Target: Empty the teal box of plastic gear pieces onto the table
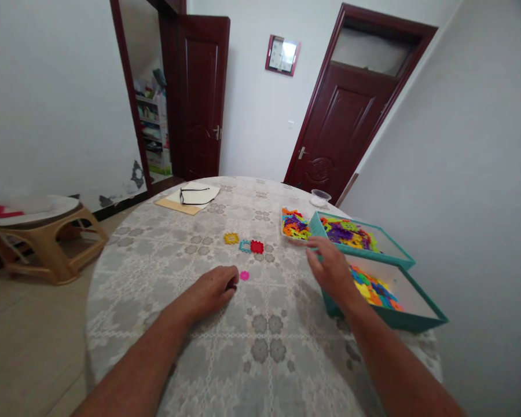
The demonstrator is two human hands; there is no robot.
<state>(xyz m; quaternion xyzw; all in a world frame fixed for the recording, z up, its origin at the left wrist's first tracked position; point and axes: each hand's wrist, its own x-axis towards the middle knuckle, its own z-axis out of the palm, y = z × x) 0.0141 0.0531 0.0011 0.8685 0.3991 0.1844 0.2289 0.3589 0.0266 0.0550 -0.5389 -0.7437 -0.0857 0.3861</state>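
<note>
The left hand [215, 289] rests loosely curled on the surface [165, 272], holding nothing, a pink piece [244, 275] just at its 2 o'clock, while the right hand [330, 267], fingers spread, hovers empty over the teal box's [386, 315] rim at 3 o'clock.

Bare forearms, no sleeves, unadorned hands [212, 289]

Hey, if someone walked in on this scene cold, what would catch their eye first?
Probably the teal trays heaped with bright plastic puzzle pieces at the table's right edge, with the right hand hovering open beside them. Next, the left hand resting on the lace tablecloth, next to a small pink piece. Beyond it lie yellow, blue and red pieces in a row.
</note>
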